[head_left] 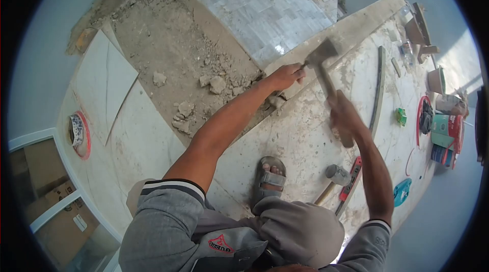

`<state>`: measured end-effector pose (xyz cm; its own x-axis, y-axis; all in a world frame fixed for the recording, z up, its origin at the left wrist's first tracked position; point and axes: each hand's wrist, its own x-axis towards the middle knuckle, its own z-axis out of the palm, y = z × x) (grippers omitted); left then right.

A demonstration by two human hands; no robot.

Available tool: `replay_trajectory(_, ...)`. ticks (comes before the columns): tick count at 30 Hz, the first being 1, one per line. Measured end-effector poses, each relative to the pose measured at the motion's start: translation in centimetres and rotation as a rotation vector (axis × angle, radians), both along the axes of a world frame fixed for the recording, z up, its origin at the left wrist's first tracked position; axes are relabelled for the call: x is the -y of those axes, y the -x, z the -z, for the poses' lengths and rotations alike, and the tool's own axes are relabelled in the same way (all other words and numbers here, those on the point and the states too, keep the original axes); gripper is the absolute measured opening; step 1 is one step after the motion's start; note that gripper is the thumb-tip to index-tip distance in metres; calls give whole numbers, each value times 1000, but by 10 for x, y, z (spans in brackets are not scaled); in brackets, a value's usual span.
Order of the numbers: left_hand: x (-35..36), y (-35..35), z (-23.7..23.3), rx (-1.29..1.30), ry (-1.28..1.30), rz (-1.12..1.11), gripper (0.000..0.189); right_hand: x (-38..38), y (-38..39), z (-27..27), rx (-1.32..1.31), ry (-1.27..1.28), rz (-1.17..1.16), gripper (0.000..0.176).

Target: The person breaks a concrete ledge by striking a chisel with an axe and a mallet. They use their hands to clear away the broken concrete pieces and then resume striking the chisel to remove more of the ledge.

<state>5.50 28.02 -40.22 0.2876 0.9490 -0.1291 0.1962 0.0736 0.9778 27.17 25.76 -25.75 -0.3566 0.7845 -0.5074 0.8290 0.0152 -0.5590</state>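
My right hand (342, 114) is wrapped round the wooden handle of a hammer (326, 78), whose dark metal head is slightly blurred. Just left of that head, my left hand (287, 77) is closed round a thin tool, probably a chisel, mostly hidden by the fingers. Below my left hand lies the broken corner of the tiled floor (285, 134), beside a patch of bare, rough ground (158, 42) with rubble. Several loose chunks (218, 85) lie left of my left hand.
Marbled stairs (260, 12) descend beyond the ledge. A mallet (337, 174) and a red level (350, 180) lie near my right knee. A long bar (378, 86), a green packet (401, 116) and buckets (448, 132) are at the right. A loose tile (104, 78) lies left.
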Motion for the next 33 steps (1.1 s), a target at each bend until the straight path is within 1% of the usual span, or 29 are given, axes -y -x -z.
replay_trajectory(1,1,-3,3,-2,-18,9,34,-3,-3,-2,59,-126,-74,27)
replay_trajectory(3,-3,-2,10,11,-74,-52,34,-16,-7,-25,-146,109,90,29)
replay_trajectory(5,2,0,18,48,19,-26,34,-14,-7,-18,-475,-7,353,32)
replay_trajectory(6,2,1,15,58,28,6,33,-11,9,-33,-564,-148,351,32)
replay_trajectory(7,-3,4,9,57,12,38,33,-11,8,-20,-564,-147,344,32)
replay_trajectory(8,2,5,6,52,15,39,33,-7,3,0,-450,-103,318,31)
replay_trajectory(9,4,3,7,36,10,37,34,-7,1,8,-340,-73,292,30)
replay_trajectory(10,0,1,5,21,-10,31,34,-8,8,-9,5,51,-13,31)
replay_trajectory(11,-3,0,5,6,-19,31,35,-9,6,-20,0,34,-5,31)
replay_trajectory(12,-12,1,4,1,-40,36,35,-15,4,-29,-89,43,65,31)
replay_trajectory(13,-16,2,8,-12,-8,17,35,-20,3,-31,-176,68,124,30)
replay_trajectory(14,-4,-1,18,-14,56,1,34,-18,4,-27,-341,78,282,28)
replay_trajectory(15,10,-2,22,0,97,-4,34,-13,12,-28,-407,-53,325,27)
replay_trajectory(17,1,7,3,-1,11,33,33,-6,11,5,-452,-79,408,28)
replay_trajectory(18,-1,4,13,19,3,28,33,-2,12,-7,-158,47,207,30)
replay_trajectory(19,0,4,9,10,-16,36,33,-2,16,-17,-6,82,14,30)
replay_trajectory(21,6,6,2,-59,9,81,33,-5,6,-23,-169,202,98,29)
replay_trajectory(22,8,10,0,-6,56,106,32,1,6,-24,-165,203,93,29)
replay_trajectory(24,13,22,-3,-41,118,59,32,29,4,-25,-331,59,335,27)
replay_trajectory(25,17,28,1,-82,173,19,32,43,-4,-21,-320,81,336,27)
replay_trajectory(26,19,40,11,-182,-42,23,33,52,-14,-12,-362,78,362,27)
replay_trajectory(27,22,54,8,-189,-37,21,33,63,-24,-3,-410,75,392,28)
replay_trajectory(29,23,77,-4,-482,115,282,35,98,-42,20,-378,187,473,28)
replay_trajectory(31,36,78,-3,-511,140,310,38,143,-53,48,-264,216,512,28)
replay_trajectory(32,46,77,0,-533,162,333,42,166,-60,64,-260,211,515,27)
replay_trajectory(33,61,70,4,-551,26,267,44,186,-65,77,-257,205,513,26)
